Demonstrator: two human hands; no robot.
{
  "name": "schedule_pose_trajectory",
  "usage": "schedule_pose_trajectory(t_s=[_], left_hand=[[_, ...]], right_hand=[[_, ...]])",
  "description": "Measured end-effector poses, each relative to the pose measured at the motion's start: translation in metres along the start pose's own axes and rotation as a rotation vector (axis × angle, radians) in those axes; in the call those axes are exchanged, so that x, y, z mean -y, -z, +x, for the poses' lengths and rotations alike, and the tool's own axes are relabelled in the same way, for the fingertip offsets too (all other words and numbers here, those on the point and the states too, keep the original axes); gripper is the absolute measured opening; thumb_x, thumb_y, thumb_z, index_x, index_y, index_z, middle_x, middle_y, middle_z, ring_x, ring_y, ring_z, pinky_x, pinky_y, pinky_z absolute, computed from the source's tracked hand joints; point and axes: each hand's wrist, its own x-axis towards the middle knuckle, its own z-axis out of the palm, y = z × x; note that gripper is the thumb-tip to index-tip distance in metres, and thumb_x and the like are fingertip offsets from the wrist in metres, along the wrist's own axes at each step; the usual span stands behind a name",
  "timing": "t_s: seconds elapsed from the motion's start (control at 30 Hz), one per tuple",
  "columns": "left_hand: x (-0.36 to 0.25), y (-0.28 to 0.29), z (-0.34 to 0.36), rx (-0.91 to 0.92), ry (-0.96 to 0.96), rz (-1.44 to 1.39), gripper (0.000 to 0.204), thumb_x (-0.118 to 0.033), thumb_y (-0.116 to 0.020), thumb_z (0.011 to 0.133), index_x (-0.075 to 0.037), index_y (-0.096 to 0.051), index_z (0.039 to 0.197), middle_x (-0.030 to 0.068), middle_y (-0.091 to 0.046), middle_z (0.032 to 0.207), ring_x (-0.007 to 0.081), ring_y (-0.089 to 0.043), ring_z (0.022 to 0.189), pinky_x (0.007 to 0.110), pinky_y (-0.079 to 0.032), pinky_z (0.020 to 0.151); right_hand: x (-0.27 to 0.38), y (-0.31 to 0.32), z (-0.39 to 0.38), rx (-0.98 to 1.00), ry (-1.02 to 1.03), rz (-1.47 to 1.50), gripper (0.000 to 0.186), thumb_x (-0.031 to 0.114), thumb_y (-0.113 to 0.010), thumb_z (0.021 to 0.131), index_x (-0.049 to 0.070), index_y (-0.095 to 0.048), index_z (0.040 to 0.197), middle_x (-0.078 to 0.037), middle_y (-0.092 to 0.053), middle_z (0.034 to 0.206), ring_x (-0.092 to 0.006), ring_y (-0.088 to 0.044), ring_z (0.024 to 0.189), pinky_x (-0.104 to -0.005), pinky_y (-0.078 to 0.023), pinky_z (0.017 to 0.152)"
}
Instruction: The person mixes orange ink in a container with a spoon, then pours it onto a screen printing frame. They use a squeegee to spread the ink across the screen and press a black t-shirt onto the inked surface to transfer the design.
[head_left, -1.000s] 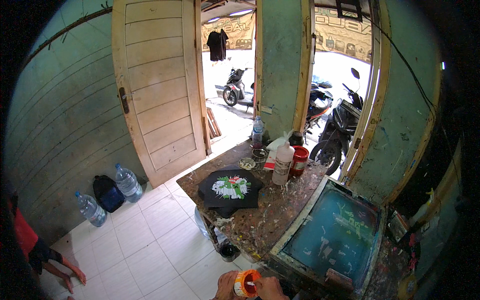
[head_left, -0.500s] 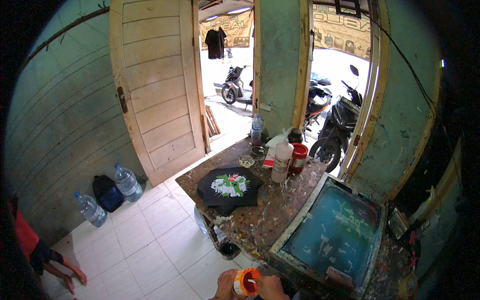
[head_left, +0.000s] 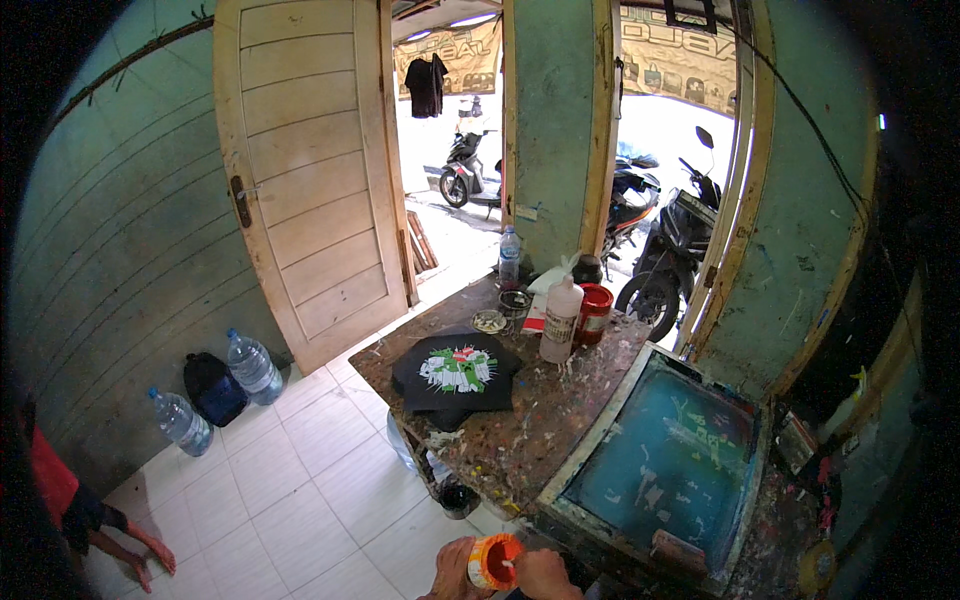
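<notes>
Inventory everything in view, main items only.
Table: 1, brown, centre
Printed cloth: 1, black, on table
Bottles: 2, pale, clear, table
Can: 1, red, table
Framed screen: 1, teal, right
Jugs: 2, bluish, floor
Bag: 1, dark, between jugs
Door: 1, cream, left
Motorbikes: at least 3, dark, outside
Another person: 1, red top, left
Tub: 1, orange, lower centre
Stick: 1, whitish, in tub
Left hand: 1, bare, holding tub
Right hand: 1, bare, at stick

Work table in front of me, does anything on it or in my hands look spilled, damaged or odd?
The tabletop around the black printed cloth is blotched with paint-like stains, so it looks messy, though probably not freshly spilled on. The orange container in your left hand shows no visible spill.
</notes>
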Motion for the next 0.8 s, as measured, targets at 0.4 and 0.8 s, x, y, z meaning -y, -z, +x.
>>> schedule_pose_trajectory(t_s=[0.4, 0.8], left_hand=[[-0.0034, 0.0011, 0.0010, -0.016, -0.016, 0.030, 0.115, -0.045, -0.093, 0.060, -0.001, -0.031, 0.146, 0.0235, -0.045, 0.139, 0.0431, -0.044, 0.129, 0.054, -0.032, 0.108], [0.0022, -0.0009, -0.0018, -0.006, 0.000, 0.011, 0.115, -0.046, -0.092, 0.061, 0.001, -0.031, 0.146, 0.0236, -0.045, 0.139, 0.0439, -0.043, 0.130, 0.054, -0.032, 0.109]], right_hand=[[0.0091, -0.0018, -0.0011, -0.105, 0.023, 0.327, 0.025, 0.022, -0.058, 0.088, 0.004, -0.075, 0.094, -0.021, -0.071, 0.083, -0.0381, -0.069, 0.080, -0.0494, -0.056, 0.079], [0.0083, -0.0046, 0.0004, 0.017, 0.094, 0.241, 0.025, 0.023, -0.062, 0.085, 0.008, -0.076, 0.099, -0.019, -0.072, 0.087, -0.0371, -0.070, 0.080, -0.0461, -0.056, 0.078]])
